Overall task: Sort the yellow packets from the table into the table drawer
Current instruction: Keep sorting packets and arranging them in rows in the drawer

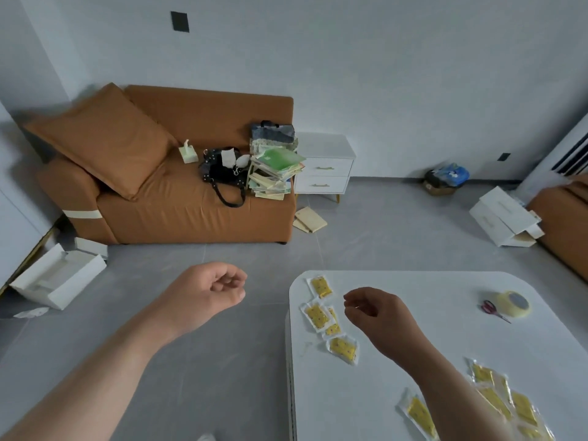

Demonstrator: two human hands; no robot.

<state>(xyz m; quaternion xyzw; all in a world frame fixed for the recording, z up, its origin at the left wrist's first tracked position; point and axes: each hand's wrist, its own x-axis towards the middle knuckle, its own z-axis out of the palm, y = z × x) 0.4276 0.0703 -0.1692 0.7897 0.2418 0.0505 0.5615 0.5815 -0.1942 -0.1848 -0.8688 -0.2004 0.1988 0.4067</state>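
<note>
- While neither hand has hold of anything, the head view shows the right hand (375,310) hanging over the smooth white table top (445,338) with its rounded corners, fingers loosely curled downward and empty.
- Just to that hand's left lie four small yellow packets (316,315), flat rectangles sealed in clear, glossy plastic with pale margins. The two middle ones overlap.
- A second heap (496,399) of the same crinkly packets lies beside and partly under the right forearm, nearer the body.
- The left hand (213,291) floats off the table's left side, over the matt grey floor, fingers curled loosely inward around nothing.
- The drawer is not in sight, so I cannot tell where it sits or whether it is open.
- Risk: the film looks slick and the packets lie flush on a hard, smooth surface, so a pinch could skid and push a packet instead of lifting it.
- Risk: the four packets lie close to the table's left rim, so a nudge leftward could tip one onto the floor, and the overlapping pair may come up together.
- Risk: the forearm could sweep the near heap if it drops.
- Well to the right hand's right, a translucent yellowish tape roll (514,303) touches red-handled scissors (494,310), clear of the reach.
</note>
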